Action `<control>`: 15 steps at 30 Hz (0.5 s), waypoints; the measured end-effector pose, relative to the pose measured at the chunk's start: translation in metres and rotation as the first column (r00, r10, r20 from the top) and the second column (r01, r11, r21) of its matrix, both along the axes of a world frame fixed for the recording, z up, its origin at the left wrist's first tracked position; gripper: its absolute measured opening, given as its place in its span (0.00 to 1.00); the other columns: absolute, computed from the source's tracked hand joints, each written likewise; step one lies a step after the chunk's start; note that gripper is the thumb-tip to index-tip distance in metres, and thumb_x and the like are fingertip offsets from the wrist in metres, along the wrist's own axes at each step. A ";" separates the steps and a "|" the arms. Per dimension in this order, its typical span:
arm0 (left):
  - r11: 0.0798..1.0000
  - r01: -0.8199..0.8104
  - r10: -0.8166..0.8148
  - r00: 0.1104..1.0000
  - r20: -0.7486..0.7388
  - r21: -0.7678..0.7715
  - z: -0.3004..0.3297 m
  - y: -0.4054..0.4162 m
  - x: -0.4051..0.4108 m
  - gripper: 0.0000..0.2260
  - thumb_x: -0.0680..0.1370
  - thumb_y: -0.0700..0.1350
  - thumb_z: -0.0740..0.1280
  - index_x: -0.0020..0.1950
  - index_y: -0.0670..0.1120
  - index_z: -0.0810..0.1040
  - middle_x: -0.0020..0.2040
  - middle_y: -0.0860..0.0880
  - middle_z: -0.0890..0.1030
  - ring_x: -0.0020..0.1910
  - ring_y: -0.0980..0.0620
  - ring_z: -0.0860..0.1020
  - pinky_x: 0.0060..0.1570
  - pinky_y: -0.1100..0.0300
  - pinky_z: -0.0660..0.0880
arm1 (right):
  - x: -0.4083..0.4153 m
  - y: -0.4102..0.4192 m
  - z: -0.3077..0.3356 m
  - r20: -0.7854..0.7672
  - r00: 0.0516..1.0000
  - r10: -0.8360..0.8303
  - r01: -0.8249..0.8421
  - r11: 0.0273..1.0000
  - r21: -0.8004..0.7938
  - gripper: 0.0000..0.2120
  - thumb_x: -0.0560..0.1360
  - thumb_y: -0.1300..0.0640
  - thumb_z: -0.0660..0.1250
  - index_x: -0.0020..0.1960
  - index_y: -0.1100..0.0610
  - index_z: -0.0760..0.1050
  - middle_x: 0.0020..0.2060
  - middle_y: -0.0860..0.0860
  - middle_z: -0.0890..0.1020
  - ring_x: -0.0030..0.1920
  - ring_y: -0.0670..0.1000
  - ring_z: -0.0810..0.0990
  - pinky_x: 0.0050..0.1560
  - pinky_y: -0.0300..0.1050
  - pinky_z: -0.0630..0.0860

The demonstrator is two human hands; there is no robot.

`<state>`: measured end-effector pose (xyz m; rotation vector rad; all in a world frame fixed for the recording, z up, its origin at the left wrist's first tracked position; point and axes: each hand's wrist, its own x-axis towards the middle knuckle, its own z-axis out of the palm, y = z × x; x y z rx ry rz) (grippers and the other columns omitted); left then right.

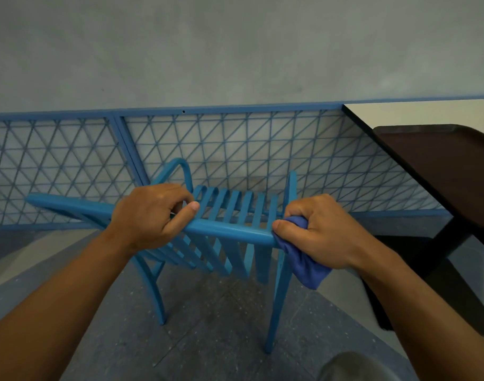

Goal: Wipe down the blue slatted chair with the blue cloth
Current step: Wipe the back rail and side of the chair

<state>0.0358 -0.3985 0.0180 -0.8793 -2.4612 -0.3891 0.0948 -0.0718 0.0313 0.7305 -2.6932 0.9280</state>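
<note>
The right hand (322,235) is clamped on the blue cloth (304,265), fingers and thumb curled round a bunched wad of it, and presses that wad against the right end of the chair's top rail (229,229). A loose tail of cloth hangs below the palm, just beside the rear right leg. The left hand (152,215) is wrapped round the same rail further along, thumb on the near side and fingers over the far side, holding the chair (235,215) steady.

The rail is the thing that matters here. Its long axis runs across the view from left to right, dipping slightly toward the right, and the two hands sit on it with a bare stretch of rail between them. From the cloth, the unwiped length lies to the left, toward the bracing hand; the right hand is the one already on it, so a wipe would likely be a slide leftward along the rail.

Beyond the rail the back slats (227,254) fan downward and the seat slats (235,202) lie further off. The chair stands on a speckled grey floor (207,325), close to a blue mesh fence (70,160), with a dark table (441,171) off to the right.
</note>
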 end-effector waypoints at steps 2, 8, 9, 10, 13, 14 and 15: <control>1.000 0.025 -0.025 1.000 -0.002 -0.009 0.002 0.000 -0.004 0.16 0.82 0.58 0.56 0.44 0.53 0.79 0.35 0.57 0.76 0.33 0.59 0.74 0.32 0.58 0.72 | 0.003 -0.002 0.001 0.020 1.000 0.005 -0.004 0.999 -0.046 0.22 0.77 0.49 0.68 0.29 0.58 0.68 0.25 0.55 0.71 0.26 0.54 0.71 0.28 0.47 0.69; 0.997 0.080 -0.080 0.997 -0.012 -0.019 0.001 -0.003 -0.018 0.15 0.80 0.57 0.59 0.46 0.51 0.81 0.35 0.57 0.75 0.34 0.57 0.73 0.33 0.56 0.72 | 0.015 -0.010 0.003 0.073 0.997 0.027 -0.018 0.993 -0.119 0.22 0.74 0.53 0.69 0.28 0.59 0.64 0.24 0.55 0.68 0.24 0.52 0.66 0.27 0.50 0.67; 0.997 0.075 -0.076 0.997 -0.014 -0.025 0.002 -0.002 -0.020 0.15 0.80 0.57 0.59 0.46 0.50 0.81 0.35 0.56 0.75 0.35 0.57 0.73 0.33 0.55 0.73 | 0.016 -0.012 0.004 0.073 0.997 0.022 -0.015 0.995 -0.098 0.22 0.74 0.52 0.68 0.28 0.60 0.64 0.23 0.55 0.68 0.24 0.52 0.66 0.26 0.50 0.67; 0.997 0.068 -0.068 0.997 -0.018 -0.031 0.003 -0.001 -0.022 0.16 0.79 0.56 0.59 0.47 0.49 0.82 0.36 0.56 0.75 0.35 0.56 0.73 0.34 0.55 0.73 | 0.016 -0.014 0.006 0.076 0.997 0.018 -0.012 0.997 -0.078 0.22 0.75 0.52 0.68 0.28 0.60 0.65 0.23 0.55 0.69 0.24 0.54 0.67 0.27 0.51 0.68; 1.000 0.011 -0.012 0.997 -0.073 -0.014 0.002 0.001 -0.022 0.18 0.79 0.55 0.58 0.49 0.45 0.83 0.40 0.52 0.78 0.40 0.50 0.75 0.44 0.51 0.73 | 0.014 -0.017 0.009 0.088 0.996 0.005 0.001 0.998 -0.066 0.21 0.75 0.52 0.68 0.29 0.62 0.68 0.24 0.58 0.71 0.27 0.58 0.71 0.28 0.54 0.70; 0.998 -0.066 0.067 0.994 -0.090 0.023 -0.002 0.003 -0.017 0.18 0.79 0.54 0.58 0.52 0.44 0.82 0.45 0.49 0.79 0.46 0.47 0.76 0.51 0.48 0.72 | 0.014 -0.018 0.009 0.084 0.996 0.000 0.006 0.998 -0.065 0.21 0.75 0.52 0.68 0.29 0.62 0.68 0.24 0.57 0.71 0.27 0.58 0.71 0.29 0.54 0.71; 0.978 -0.189 0.196 0.977 -0.081 0.092 -0.009 0.006 -0.010 0.18 0.80 0.54 0.59 0.58 0.43 0.81 0.52 0.46 0.78 0.54 0.43 0.76 0.59 0.46 0.70 | 0.014 -0.018 0.008 0.081 0.997 -0.002 0.007 0.998 -0.063 0.21 0.76 0.52 0.68 0.29 0.61 0.69 0.24 0.57 0.71 0.27 0.57 0.71 0.29 0.54 0.71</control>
